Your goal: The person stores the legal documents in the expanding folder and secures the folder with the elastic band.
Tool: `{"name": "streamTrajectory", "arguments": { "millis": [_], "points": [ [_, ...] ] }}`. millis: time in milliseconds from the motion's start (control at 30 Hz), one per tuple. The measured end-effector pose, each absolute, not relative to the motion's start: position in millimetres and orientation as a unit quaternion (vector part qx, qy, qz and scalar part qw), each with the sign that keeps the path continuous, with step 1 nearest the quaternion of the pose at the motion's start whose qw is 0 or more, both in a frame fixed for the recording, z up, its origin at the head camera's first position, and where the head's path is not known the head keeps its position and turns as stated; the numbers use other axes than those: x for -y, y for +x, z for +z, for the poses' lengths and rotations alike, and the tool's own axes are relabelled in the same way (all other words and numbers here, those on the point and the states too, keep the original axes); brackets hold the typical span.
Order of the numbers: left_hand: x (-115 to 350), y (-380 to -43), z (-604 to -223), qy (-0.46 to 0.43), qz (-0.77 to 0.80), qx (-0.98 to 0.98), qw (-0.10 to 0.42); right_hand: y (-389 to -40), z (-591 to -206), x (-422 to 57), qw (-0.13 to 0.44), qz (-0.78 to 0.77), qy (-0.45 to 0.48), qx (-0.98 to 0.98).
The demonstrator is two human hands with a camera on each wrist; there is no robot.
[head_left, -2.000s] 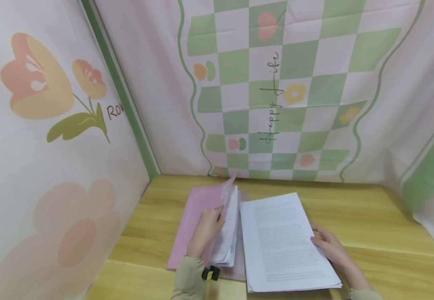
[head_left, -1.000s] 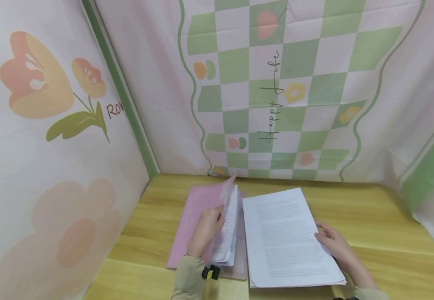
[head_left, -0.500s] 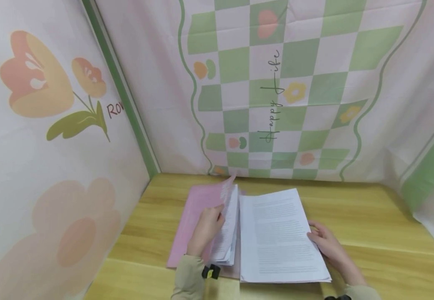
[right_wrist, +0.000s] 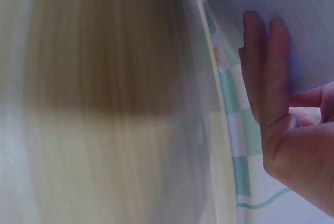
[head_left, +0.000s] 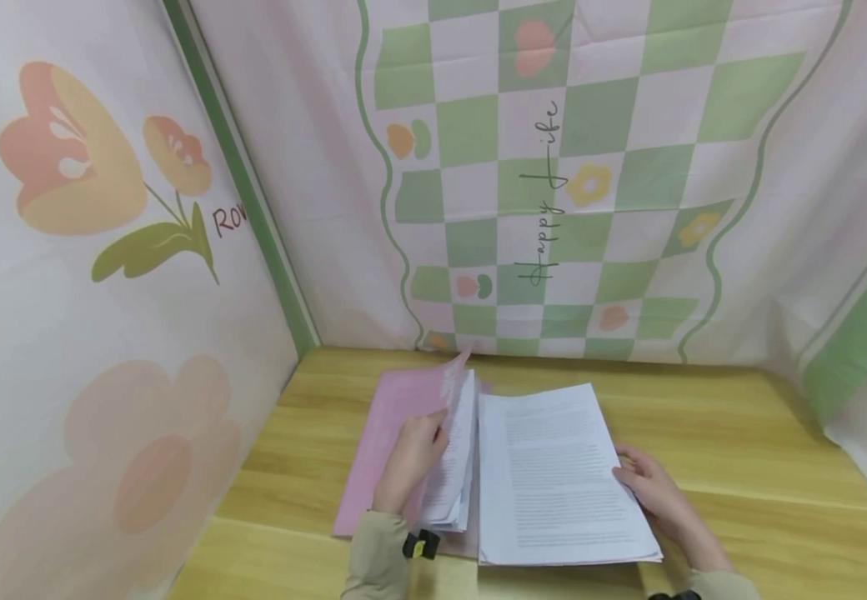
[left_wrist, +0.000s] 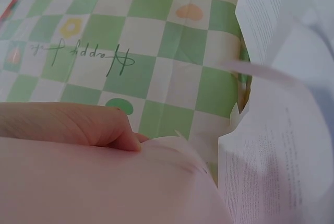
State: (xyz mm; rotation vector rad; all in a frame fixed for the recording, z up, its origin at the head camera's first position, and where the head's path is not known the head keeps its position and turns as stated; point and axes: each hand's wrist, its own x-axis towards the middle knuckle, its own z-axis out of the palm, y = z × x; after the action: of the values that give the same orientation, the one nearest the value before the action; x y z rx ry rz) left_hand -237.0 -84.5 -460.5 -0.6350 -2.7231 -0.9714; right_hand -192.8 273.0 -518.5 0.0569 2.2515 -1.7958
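My left hand [head_left: 413, 454] pinches the free edge of a pink folder's cover [head_left: 373, 450], which it keeps raised and turned to the left. Printed sheets [head_left: 454, 479] stand inside the folder, leaning with the cover. Close up in the left wrist view, the thumb lies at the cover's edge. To the right, my right hand [head_left: 654, 487] grips a stack of printed paper [head_left: 564, 475] by its right edge, thumb on top. Seen from the right wrist, the fingers [right_wrist: 276, 57] lie under the stack, above the table. Its left edge overlaps the folder's right part.
The wooden table [head_left: 764, 475] extends to both sides of the folder and paper. A checked green and white curtain [head_left: 531, 208] hangs right behind its far edge. A white flowered curtain [head_left: 141, 317] closes off the left side.
The paper stack first shifted slightly right, then back left beside the sheets in the folder, the right hand moving with it. My left hand and the pink cover stay in place.
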Motion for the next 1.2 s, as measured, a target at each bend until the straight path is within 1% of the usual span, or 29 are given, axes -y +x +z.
{"name": "streamTrajectory", "arguments": {
  "millis": [200, 400, 967, 1200],
  "points": [
    [84.1, -237.5, -461.5, -0.216, -0.326, 0.915, 0.099, -192.4, -522.6, -273.9, 0.132, -0.617, 0.03, -0.775],
    [84.1, -236.8, -460.1, -0.214, -0.328, 0.915, 0.097, -193.9, -522.9, -274.4, 0.134, -0.606, 0.033, -0.784],
    [83.6, -237.4, -461.5, -0.217, -0.322, 0.915, 0.107, -194.5, -515.0, -272.4, 0.096, -0.601, 0.021, -0.793],
    [83.1, -237.6, -461.3, -0.213, -0.32, 0.917, 0.108, -198.1, -517.9, -270.3, 0.091, -0.608, 0.016, -0.788]
  ]
}}
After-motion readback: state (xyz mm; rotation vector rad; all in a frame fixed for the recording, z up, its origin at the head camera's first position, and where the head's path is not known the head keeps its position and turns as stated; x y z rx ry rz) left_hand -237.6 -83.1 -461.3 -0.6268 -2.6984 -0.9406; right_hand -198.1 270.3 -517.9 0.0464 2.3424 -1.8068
